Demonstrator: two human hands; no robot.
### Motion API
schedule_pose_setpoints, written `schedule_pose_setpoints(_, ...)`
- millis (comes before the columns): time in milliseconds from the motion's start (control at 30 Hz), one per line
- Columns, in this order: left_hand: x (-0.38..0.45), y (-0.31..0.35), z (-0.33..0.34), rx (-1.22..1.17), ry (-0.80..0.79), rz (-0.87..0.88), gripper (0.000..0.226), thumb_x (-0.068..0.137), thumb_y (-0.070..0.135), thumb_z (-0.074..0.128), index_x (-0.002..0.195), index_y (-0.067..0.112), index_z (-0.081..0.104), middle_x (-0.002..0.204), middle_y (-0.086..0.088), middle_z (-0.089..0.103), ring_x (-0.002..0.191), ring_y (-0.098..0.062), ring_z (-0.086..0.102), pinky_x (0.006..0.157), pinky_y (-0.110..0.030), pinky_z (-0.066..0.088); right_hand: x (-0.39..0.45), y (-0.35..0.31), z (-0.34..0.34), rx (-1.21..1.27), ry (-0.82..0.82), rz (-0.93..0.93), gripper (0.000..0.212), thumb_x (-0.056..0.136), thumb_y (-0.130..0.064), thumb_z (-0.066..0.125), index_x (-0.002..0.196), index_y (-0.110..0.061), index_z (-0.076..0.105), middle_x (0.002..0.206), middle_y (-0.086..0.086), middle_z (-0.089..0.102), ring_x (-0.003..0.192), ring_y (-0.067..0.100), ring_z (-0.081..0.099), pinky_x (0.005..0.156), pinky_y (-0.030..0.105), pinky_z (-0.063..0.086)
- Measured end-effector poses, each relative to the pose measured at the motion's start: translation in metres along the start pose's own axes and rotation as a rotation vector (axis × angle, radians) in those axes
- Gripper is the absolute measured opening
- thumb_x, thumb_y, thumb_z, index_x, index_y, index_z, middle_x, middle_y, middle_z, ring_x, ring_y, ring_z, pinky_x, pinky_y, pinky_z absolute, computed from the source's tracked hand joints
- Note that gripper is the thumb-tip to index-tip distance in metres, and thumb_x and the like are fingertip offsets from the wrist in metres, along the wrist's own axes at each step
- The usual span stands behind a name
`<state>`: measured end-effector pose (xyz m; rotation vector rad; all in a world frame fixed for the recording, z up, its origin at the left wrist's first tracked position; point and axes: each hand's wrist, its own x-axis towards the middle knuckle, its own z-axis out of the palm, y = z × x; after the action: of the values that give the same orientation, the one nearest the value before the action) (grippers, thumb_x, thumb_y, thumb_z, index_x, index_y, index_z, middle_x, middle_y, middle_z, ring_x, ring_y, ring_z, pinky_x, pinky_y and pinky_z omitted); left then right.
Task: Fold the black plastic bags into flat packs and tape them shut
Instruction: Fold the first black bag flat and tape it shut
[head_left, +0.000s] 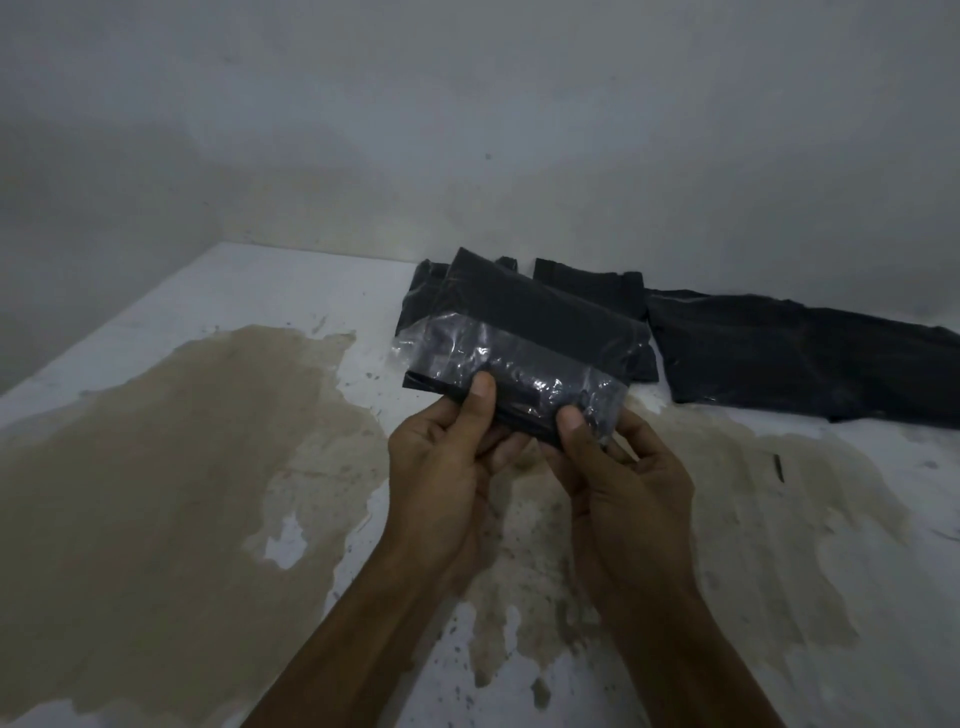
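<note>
A folded black plastic bag pack (540, 312) is held up above the table, with a wide band of clear shiny tape (519, 358) wrapped across its lower half. My left hand (447, 457) grips its near left edge, thumb pressed on the tape. My right hand (618, 467) grips its near right edge, thumb on the tape too. Behind the pack, more folded black bags (592, 286) lie by the wall. A long, flatter black bag (789, 358) stretches away to the right on the table.
The white table (249, 291) carries large brown stains (171, 447) on the left and under my arms. A grey wall (467, 130) rises right behind the bags. A small dark sliver (778, 466) lies at the right.
</note>
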<state>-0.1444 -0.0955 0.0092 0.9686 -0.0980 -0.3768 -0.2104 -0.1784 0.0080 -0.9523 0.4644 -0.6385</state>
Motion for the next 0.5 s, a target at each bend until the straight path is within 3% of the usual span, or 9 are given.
schedule_pose_setpoints(167, 0.0023, 0.0025, 0.0, 0.001, -0.005, -0.049, 0.041, 0.093, 0.032, 0.048, 0.112, -0.001, 0.064, 0.105, -0.018, 0.073, 0.1, -0.028, 0.071, 0.088, -0.036, 0.057, 0.0012, 0.0024, -0.0004, 0.017, 0.035, -0.014, 0.042, 0.072, -0.015, 0.072, 0.112, -0.004, 0.063, 0.099, 0.014, 0.075, 0.097, 0.028, 0.071, 0.089, 0.043, 0.053)
schedule_pose_setpoints(300, 0.0054, 0.0046, -0.0004, 0.001, 0.009, -0.089, 0.044, 0.098, 0.036, 0.042, 0.113, 0.001, 0.064, 0.105, -0.02, 0.073, 0.1, -0.028, 0.071, 0.087, -0.036, 0.058, 0.0018, 0.0032, 0.0005, 0.03, 0.05, -0.026, 0.039, 0.07, -0.014, 0.072, 0.106, -0.005, 0.064, 0.095, 0.012, 0.076, 0.091, 0.025, 0.073, 0.078, 0.033, 0.058)
schedule_pose_setpoints(400, 0.0052, 0.0056, -0.0015, -0.014, 0.0, -0.097, 0.038, 0.099, 0.034, 0.044, 0.111, 0.006, 0.066, 0.104, -0.016, 0.074, 0.097, -0.027, 0.072, 0.085, -0.036, 0.059, 0.001, 0.0043, 0.0017, 0.036, 0.057, -0.029, 0.032, 0.07, -0.012, 0.072, 0.101, -0.005, 0.065, 0.091, 0.01, 0.076, 0.086, 0.023, 0.074, 0.068, 0.026, 0.057)
schedule_pose_setpoints(500, 0.005, 0.0096, -0.0024, -0.033, -0.012, -0.065, 0.034, 0.089, 0.032, 0.053, 0.111, 0.009, 0.066, 0.102, -0.013, 0.074, 0.096, -0.028, 0.071, 0.087, -0.041, 0.057, 0.0003, 0.0076, 0.0015, 0.033, 0.068, -0.009, 0.033, 0.07, -0.014, 0.072, 0.101, -0.005, 0.065, 0.092, 0.011, 0.076, 0.088, 0.025, 0.073, 0.072, 0.032, 0.057)
